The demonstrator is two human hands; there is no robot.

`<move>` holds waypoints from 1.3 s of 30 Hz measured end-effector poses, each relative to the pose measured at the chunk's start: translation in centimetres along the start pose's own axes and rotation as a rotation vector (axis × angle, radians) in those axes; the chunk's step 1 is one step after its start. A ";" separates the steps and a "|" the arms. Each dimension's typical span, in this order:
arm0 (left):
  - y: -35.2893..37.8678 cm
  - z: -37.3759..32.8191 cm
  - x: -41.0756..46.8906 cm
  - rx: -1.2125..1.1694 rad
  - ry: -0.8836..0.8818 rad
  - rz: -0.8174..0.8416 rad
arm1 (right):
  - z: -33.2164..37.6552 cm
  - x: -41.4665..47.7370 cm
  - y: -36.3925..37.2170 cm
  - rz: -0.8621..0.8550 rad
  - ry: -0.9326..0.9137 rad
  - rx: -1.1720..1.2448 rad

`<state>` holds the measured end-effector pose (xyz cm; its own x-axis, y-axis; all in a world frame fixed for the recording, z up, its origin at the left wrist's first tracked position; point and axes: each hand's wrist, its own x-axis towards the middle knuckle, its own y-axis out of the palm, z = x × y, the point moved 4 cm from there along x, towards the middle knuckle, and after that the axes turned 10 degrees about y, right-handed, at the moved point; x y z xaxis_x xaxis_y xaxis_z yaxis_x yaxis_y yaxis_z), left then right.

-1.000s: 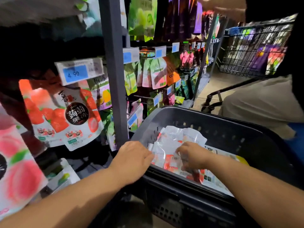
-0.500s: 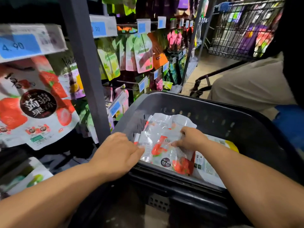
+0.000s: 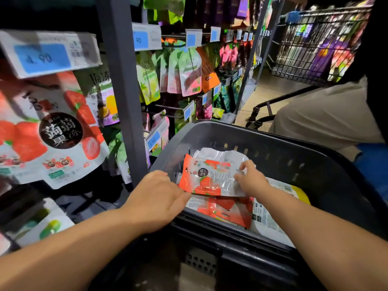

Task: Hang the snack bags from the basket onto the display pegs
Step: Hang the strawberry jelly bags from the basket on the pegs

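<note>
Dim store aisle, black in the upper left and bottom corners. Motion blur smears the near-left price tag (image 3: 48,53) and hanging strawberry bags (image 3: 52,133). Glare glints on the snack bag (image 3: 212,179) in the basket (image 3: 315,160). Wide-angle distortion bends the edges.

A single head-worn wide-angle camera is looking forward and down, hovering close above the basket (image 3: 294,152). The display rack (image 3: 123,101) is filling its left side nearby.
</note>
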<state>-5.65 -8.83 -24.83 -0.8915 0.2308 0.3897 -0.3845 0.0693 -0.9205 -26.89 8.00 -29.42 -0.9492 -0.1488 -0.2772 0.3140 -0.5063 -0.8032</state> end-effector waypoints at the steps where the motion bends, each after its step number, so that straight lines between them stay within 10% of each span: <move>1: 0.0 0.0 0.0 0.004 -0.001 0.015 | 0.3 -0.2 0.3 0.018 -0.030 -0.039; 10: 0.0 0.1 0.0 0.015 0.001 0.037 | 0.8 -2.3 0.5 0.164 -0.213 -0.347; 18: -0.4 -0.2 0.0 -0.015 0.017 0.001 | 2.4 -2.8 0.3 -0.198 -0.527 -0.703; 23: -0.3 -0.2 -0.1 -0.016 0.028 -0.014 | 2.9 -2.7 1.6 -0.128 -0.714 -0.672; 39: 0.0 -0.3 -0.3 -0.106 -0.028 0.039 | 2.5 -3.5 -3.4 -0.180 -0.380 0.609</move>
<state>-5.29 -8.63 -24.98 -0.9123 0.2084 0.3524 -0.3229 0.1631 -0.9323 -24.64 8.10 -24.43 -0.9614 -0.2468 0.1214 0.1905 -0.9159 -0.3532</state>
